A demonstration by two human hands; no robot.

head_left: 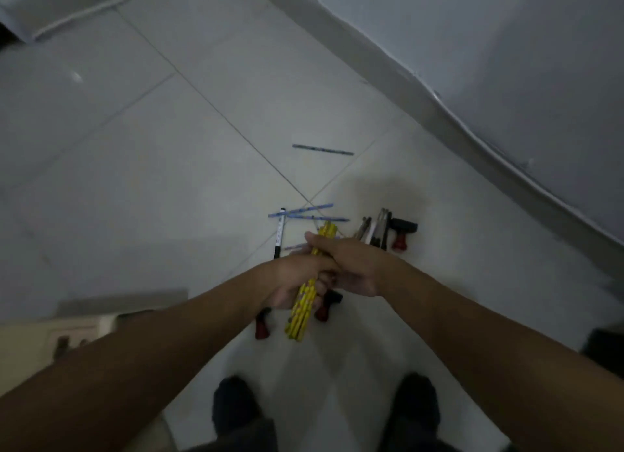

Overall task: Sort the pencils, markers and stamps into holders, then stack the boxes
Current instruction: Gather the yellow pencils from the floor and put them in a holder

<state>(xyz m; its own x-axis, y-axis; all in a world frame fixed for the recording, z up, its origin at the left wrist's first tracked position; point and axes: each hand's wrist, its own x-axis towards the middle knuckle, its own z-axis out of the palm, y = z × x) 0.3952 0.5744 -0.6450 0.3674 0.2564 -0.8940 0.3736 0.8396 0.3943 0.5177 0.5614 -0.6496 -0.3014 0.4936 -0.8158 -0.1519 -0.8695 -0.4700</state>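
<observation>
Nearest: 2 dark shoes on the white tiled floor, viewed from standing height. At lower left, a beige box-like object, too blurred to identify.

Mid-frame: both hands meet around 1 bundle of yellow patterned pencils. Left hand is curled round the bundle's middle; right hand wraps over the upper part, fingers closed on it. Bundle ends protrude above and below the hands.

Under the hands, on the floor: 2 red-and-black stamps.

Beyond: a black-and-white marker, several loose blue pencils, a cluster of grey/white markers, and 1 more red-and-black stamp. Farthest: 1 blue pencil lying alone, then the wall base.

Step in hand, approx.: pencil collection. No holder is identifiable in view.

Next move prob. requires squaring the bundle, then collecting the blue pencils without loosening the grip.
</observation>
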